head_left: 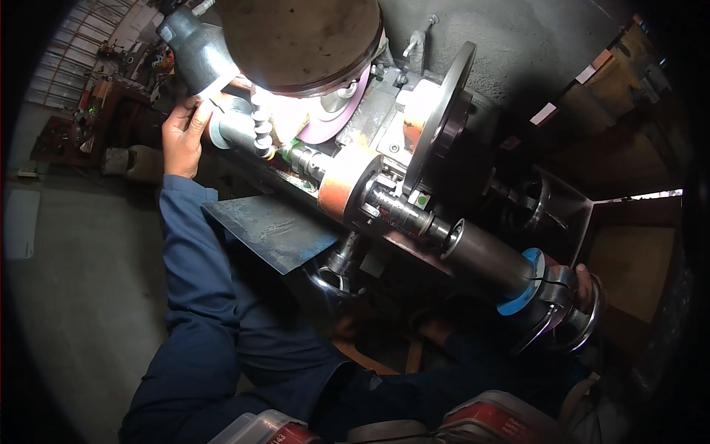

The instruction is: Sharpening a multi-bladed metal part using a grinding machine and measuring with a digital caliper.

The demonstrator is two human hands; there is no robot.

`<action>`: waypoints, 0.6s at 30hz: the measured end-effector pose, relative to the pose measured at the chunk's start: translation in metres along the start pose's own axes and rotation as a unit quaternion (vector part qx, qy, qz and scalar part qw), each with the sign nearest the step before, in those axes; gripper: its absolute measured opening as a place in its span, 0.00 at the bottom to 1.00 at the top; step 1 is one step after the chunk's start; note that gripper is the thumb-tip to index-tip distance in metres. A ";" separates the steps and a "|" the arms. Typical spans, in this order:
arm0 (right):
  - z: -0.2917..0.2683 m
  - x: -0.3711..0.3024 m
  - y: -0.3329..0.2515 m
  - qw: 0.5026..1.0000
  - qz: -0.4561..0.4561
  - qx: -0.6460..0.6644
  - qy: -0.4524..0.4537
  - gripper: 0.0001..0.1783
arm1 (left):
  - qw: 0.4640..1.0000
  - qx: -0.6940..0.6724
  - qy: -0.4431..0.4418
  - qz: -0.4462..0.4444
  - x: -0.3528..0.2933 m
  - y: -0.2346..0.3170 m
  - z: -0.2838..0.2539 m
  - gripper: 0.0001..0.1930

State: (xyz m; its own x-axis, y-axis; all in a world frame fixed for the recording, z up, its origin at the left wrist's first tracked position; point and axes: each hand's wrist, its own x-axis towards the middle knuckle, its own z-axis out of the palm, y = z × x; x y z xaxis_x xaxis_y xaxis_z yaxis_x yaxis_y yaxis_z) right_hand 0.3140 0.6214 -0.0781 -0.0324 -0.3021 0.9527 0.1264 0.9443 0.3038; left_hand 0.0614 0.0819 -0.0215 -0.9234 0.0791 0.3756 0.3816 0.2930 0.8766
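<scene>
The setting-up looked done to me. The metal shaft (403, 213), with a copper-coloured drum (342, 183) around it, lay across the machine from far left to near right, between the grey round housing (235, 122) and the dark sleeve (489, 259) with a blue ring (521, 285) at its near right end. The pink grinding wheel (344, 118) stood just beyond the shaft, under a round brown guard (303, 44); I could not tell whether wheel and metal were touching. Nor could I tell how much grinding was finished or left: bright glare hid that end, and the drum's face gave me no sure sign.

My left hand (182, 144) was at the far left, fingers bent and thumb close to them, their tips beside the lower edge of the lamp (191, 55) and the grey housing. I could not tell which of the two they touched, or whether they pinched anything. My right hand (584, 288) was at the near right, mostly hidden behind the metal clamp (558, 287); only some fingers showed beside it, so how far they closed I could not tell.
</scene>
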 end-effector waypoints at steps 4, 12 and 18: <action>-0.013 0.004 -0.014 0.996 0.078 0.010 -0.043 0.12 | 1.000 -0.005 -0.004 -0.003 0.004 -0.002 -0.001 0.13; -0.041 0.012 -0.026 0.979 0.163 0.012 -0.119 0.14 | 1.000 -0.019 -0.009 -0.020 0.006 0.002 0.002 0.15; -0.055 0.016 -0.030 0.969 0.190 0.014 -0.156 0.16 | 0.999 -0.019 -0.001 -0.027 0.006 0.004 0.004 0.15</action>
State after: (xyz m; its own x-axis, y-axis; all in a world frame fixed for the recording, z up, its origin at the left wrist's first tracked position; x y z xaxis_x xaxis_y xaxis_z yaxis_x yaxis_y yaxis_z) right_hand 0.3638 0.5812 -0.0718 -0.2882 0.1174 0.9503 0.1616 0.9842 -0.0726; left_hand 0.0572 0.0876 -0.0170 -0.9425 0.0658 0.3276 0.3332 0.2602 0.9063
